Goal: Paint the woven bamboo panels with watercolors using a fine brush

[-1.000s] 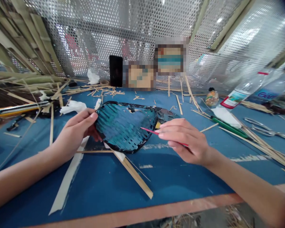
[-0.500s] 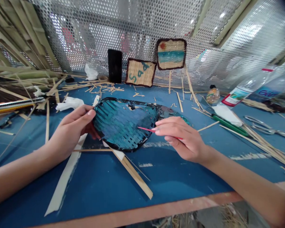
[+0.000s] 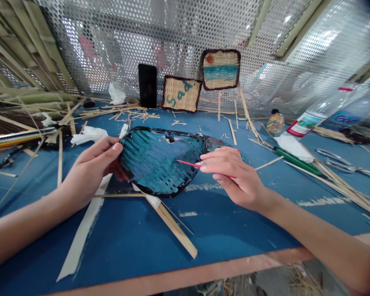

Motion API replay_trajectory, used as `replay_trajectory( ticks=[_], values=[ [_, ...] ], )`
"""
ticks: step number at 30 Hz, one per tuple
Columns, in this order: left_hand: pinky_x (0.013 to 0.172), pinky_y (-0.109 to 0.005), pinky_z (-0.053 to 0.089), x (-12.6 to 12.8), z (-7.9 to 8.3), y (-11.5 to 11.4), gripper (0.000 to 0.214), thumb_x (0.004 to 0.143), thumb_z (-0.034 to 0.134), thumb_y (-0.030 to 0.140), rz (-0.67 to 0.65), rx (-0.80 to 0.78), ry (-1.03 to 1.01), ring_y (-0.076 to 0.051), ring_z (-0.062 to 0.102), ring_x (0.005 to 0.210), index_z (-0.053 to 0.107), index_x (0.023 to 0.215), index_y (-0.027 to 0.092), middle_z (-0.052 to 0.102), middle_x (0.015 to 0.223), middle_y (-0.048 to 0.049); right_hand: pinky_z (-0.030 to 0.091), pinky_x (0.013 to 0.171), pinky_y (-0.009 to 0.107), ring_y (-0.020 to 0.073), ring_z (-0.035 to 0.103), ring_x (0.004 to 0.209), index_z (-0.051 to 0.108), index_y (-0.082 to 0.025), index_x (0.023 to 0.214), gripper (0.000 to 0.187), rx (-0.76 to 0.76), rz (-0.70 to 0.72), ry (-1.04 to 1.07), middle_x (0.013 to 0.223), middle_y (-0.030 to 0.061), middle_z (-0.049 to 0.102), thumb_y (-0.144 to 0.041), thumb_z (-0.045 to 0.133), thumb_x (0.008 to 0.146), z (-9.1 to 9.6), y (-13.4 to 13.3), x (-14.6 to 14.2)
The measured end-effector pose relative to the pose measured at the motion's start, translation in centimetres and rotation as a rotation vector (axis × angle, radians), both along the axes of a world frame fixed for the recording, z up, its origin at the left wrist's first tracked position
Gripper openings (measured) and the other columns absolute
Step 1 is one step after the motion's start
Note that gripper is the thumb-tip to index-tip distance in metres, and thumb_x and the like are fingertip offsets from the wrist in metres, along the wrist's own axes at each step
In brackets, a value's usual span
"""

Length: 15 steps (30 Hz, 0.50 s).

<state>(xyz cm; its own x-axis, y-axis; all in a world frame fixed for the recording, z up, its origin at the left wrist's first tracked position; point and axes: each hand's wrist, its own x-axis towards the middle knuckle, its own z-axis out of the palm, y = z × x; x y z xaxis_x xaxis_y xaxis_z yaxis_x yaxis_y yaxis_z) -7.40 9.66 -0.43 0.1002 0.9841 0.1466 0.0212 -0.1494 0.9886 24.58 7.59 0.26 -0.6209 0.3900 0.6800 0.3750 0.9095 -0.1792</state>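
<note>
A woven panel with a dark rim, painted blue and teal, is tilted toward me above the table. My left hand grips its left edge, thumb on the front and fingers behind. Between the thumb and fingers of my right hand is a thin red paintbrush. The brush tip is at the middle of the painted weave; whether it presses on it is hard to tell. Behind my right hand a dark palette with paint smears is partly hidden.
Loose bamboo strips and white tape lie on the blue table. At the back stand a black phone, a woven "Sad" panel and a seascape panel. To the right are a bottle, scissors and a green tool.
The brush tip and my right hand have shifted slightly up and left across the panel. My left hand keeps its grip, and the whole view has slid a little.
</note>
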Motion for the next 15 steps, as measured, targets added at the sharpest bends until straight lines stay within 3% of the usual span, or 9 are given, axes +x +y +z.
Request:
replay_trajectory(
  ticks=[9,13,15],
  values=[
    [0.044,-0.023,0.053,-0.2,0.0,0.0,0.014,0.087,0.06,0.034,-0.007,0.002,-0.003,-0.015,0.062,0.049,0.059,0.083,0.021,0.06,0.061,0.0024,0.036,0.103,0.046,0.0199,0.056,0.12,0.056,-0.022,0.115,0.022,-0.05,0.052,-0.136,0.116,0.0038,0.069,-0.015,0.047,0.096,0.6,-0.7,-0.6],
    [0.045,-0.023,0.054,-0.3,-0.3,0.0,0.013,0.088,0.06,0.033,-0.011,0.014,-0.013,-0.015,0.062,0.05,0.059,0.086,0.021,0.06,0.062,0.0026,0.04,0.099,0.046,0.0208,0.063,0.108,0.059,-0.022,0.108,0.019,0.024,0.076,-0.046,0.102,0.0046,0.072,-0.019,0.045,0.095,1.2,-1.5,0.2],
    [0.045,-0.023,0.053,-0.2,-0.3,0.0,0.013,0.089,0.059,0.033,-0.026,0.016,-0.017,-0.015,0.062,0.05,0.06,0.086,0.02,0.061,0.062,0.0022,0.043,0.095,0.045,0.0212,0.066,0.102,0.06,-0.026,0.104,0.02,0.028,-0.008,0.06,0.097,0.0034,0.071,-0.029,0.042,0.096,1.4,-1.3,1.5]
  ],
)
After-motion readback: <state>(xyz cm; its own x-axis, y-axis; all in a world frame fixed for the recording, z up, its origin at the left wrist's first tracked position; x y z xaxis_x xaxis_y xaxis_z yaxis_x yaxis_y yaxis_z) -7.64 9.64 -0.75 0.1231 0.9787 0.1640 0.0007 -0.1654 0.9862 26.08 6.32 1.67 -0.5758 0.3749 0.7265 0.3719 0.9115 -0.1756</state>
